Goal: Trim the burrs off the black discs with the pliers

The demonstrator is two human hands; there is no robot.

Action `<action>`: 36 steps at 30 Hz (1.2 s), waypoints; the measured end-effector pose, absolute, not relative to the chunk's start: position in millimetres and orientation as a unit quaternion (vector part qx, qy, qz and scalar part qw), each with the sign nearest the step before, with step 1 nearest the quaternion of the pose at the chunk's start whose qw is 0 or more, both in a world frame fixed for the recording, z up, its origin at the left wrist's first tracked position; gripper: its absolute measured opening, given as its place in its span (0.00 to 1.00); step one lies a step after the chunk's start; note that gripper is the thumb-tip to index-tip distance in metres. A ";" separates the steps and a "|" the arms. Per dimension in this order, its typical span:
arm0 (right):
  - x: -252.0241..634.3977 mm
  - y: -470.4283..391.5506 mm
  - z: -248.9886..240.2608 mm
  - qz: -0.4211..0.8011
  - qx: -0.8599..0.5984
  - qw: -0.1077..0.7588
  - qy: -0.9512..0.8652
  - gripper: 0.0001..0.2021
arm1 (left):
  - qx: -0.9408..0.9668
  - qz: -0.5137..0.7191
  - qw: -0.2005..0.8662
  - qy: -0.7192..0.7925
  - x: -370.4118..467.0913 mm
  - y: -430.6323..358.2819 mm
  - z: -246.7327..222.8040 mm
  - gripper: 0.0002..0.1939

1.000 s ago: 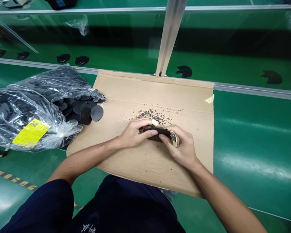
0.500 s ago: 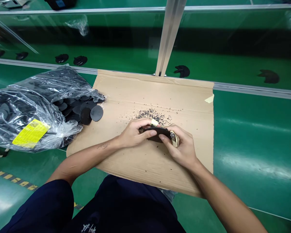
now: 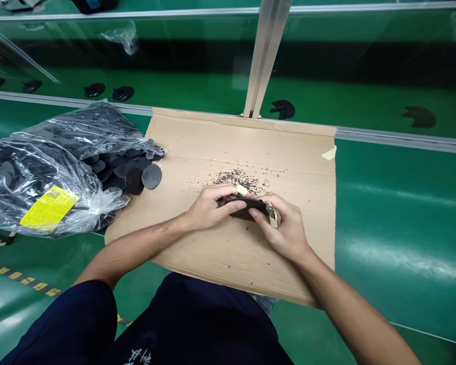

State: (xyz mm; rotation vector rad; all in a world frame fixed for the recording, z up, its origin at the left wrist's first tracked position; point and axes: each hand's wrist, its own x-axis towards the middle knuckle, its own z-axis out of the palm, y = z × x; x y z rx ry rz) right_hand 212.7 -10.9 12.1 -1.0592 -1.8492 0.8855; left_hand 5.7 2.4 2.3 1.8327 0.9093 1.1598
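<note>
— What are you holding?
— A black disc (image 3: 245, 210), about midway between the near and far edges of the cardboard (image 3: 197, 258) and a little toward its right edge. I have it tilted, and I can't tell whether its lower rim touches the surface

— And how are you gripping it?
— With both hands. My left hand (image 3: 211, 207) pinches the left end, thumb on the side facing me and fingers behind, a pale wrap (image 3: 242, 190) round one fingertip. My right hand (image 3: 285, 225) pinches the right end, thumb on that same side. A small metallic piece (image 3: 270, 209) shows by my right fingers, beside another pale wrap (image 3: 274, 219); too small to make out

— What's that just past your fingers?
— Black bits (image 3: 235, 177), scattered thickest just beyond the disc and thinning toward the far edge, a few strays nearer me

— Anything else on there?
— A clear plastic bag (image 3: 99, 133) lies across the left edge, with a yellow label (image 3: 49, 208). More discs (image 3: 134, 181) spill from its mouth onto the surface. Near the far right corner there's a scrap of pale tape (image 3: 329, 153)
</note>
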 end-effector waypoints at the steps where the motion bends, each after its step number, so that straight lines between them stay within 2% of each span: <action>1: 212.7 -10.5 11.9 0.353 -0.421 0.402 -0.732 0.06 | 0.720 0.456 0.378 0.361 5.8 2.1 2.0 0.14; 11: 212.0 -11.1 15.4 0.330 -0.408 0.410 -0.746 0.02 | 0.763 0.480 0.281 0.328 3.2 1.6 4.5 0.16; 16: 212.3 -11.4 17.0 0.323 -0.383 0.415 -0.759 0.03 | 0.775 0.502 0.252 0.289 3.8 1.5 5.3 0.17; 23: 212.7 -9.7 14.0 0.308 -0.357 0.427 -0.772 0.06 | 0.797 0.492 0.207 0.282 3.7 -0.7 6.4 0.13; 36: 212.9 -9.6 9.9 0.285 -0.325 0.424 -0.796 0.07 | 0.798 0.496 0.195 0.282 1.2 -1.9 10.2 0.10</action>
